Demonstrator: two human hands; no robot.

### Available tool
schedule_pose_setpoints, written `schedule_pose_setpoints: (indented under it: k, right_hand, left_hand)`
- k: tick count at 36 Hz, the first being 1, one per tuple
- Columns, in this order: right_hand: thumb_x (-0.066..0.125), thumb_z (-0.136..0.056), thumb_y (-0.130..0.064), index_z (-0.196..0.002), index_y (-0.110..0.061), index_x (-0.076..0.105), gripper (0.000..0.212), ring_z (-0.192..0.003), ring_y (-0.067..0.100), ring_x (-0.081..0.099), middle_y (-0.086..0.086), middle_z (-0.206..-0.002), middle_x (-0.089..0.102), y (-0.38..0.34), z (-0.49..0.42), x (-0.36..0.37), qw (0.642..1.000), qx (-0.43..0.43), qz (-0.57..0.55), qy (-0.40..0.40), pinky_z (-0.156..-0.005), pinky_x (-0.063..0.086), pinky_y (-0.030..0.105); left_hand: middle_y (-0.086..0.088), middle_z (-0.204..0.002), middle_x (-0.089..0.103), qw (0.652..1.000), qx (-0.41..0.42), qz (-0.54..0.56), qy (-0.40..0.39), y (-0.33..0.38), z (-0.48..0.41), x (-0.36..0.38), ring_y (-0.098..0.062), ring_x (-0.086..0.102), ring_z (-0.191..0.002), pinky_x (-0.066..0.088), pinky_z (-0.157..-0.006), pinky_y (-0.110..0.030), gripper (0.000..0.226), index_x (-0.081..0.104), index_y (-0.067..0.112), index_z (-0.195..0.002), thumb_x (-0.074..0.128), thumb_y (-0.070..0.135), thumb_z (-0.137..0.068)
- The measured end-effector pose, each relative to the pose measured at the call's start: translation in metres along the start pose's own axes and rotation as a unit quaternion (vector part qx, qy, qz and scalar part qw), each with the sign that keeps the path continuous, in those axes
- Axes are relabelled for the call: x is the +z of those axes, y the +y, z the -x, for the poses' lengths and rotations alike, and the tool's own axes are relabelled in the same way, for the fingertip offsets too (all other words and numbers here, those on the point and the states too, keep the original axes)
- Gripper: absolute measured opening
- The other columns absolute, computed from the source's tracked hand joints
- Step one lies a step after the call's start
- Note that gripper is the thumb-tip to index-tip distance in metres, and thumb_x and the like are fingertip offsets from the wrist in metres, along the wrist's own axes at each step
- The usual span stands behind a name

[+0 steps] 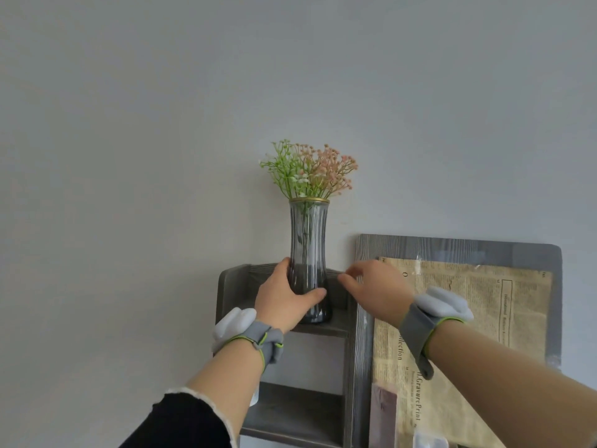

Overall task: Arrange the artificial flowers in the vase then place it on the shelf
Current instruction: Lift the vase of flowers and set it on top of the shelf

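A tall smoky glass vase [308, 240] with a gold rim stands upright on the top level of a grey wooden shelf [235, 279]. Green and pink artificial flowers [308, 169] stick up out of its mouth. My left hand [284, 302] is wrapped around the vase's lower body, thumb across the front. Just right of the vase, not touching it, my right hand [374, 291] hovers with its fingers loosely spread and nothing in it.
A grey wooden board [452, 247] with old newspaper sheets [468, 318] taped on it hangs to the right of the shelf. A lower shelf compartment [297, 412] sits under the vase. The plain pale wall [161, 124] fills the rest.
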State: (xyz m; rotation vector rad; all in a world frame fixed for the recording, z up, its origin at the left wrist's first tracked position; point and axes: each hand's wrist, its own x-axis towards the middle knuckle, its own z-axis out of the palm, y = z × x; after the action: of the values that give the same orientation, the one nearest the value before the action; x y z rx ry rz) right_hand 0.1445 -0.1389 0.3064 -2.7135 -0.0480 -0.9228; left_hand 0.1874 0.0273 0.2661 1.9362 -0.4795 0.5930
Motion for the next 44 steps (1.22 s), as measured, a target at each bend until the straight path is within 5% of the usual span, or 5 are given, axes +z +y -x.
schedule_pose_setpoints:
  k: [3, 19, 30, 36, 44]
  right_hand:
    - [0.045, -0.094, -0.049, -0.106, -0.023, 0.066, 0.036, -0.085, 0.014, 0.066, -0.004, -0.097, 0.071, 0.003, 0.004, 0.003, 1.000, -0.006, -0.021, -0.012, -0.081, 0.056, 0.037]
    - [0.045, -0.094, -0.050, -0.114, -0.024, 0.067, 0.040, -0.089, 0.012, 0.065, -0.005, -0.105, 0.071, 0.011, 0.010, 0.002, 0.998, -0.056, -0.015, -0.013, -0.083, 0.053, 0.033]
    - [0.045, -0.093, -0.051, -0.116, -0.025, 0.066, 0.041, -0.094, 0.015, 0.066, -0.005, -0.105, 0.072, 0.013, 0.011, 0.003, 0.998, -0.055, -0.030, -0.004, -0.088, 0.053, 0.036]
    - [0.044, -0.093, -0.051, -0.115, -0.025, 0.065, 0.040, -0.082, 0.016, 0.069, -0.002, -0.090, 0.073, 0.013, 0.012, 0.004, 0.998, -0.047, -0.041, -0.013, -0.084, 0.055, 0.039]
    - [0.043, -0.094, -0.053, -0.114, -0.024, 0.065, 0.041, -0.080, 0.018, 0.069, -0.001, -0.084, 0.073, 0.013, 0.011, 0.003, 0.998, -0.045, -0.036, -0.020, -0.083, 0.055, 0.039]
  left_hand:
    - [-0.004, -0.142, 0.046, 0.997, -0.015, -0.076, -0.009, 0.005, 0.002, 0.003, -0.022, 0.047, -0.129, 0.040, -0.106, -0.034, 0.113, 0.015, 0.021, -0.149, 0.079, 0.052, -0.062]
    - [-0.005, -0.144, 0.046, 0.995, -0.018, -0.094, -0.026, -0.002, -0.006, 0.004, -0.025, 0.046, -0.130, 0.039, -0.108, -0.037, 0.110, 0.011, 0.023, -0.150, 0.081, 0.041, -0.067]
    - [-0.003, -0.134, 0.052, 0.997, -0.067, -0.016, -0.046, -0.012, -0.015, 0.006, -0.019, 0.050, -0.122, 0.037, -0.098, -0.024, 0.087, 0.032, 0.014, -0.140, 0.080, 0.029, -0.070]
    - [-0.009, -0.130, 0.042, 0.991, -0.094, -0.087, 0.030, -0.004, -0.011, 0.016, -0.027, 0.045, -0.123, 0.040, -0.106, -0.037, 0.095, 0.041, 0.016, -0.132, 0.080, 0.057, -0.056]
    - [0.002, -0.115, 0.054, 0.995, -0.099, -0.018, -0.009, -0.009, -0.019, 0.007, -0.018, 0.053, -0.107, 0.040, -0.085, -0.026, 0.089, 0.035, 0.016, -0.136, 0.079, 0.039, -0.062]
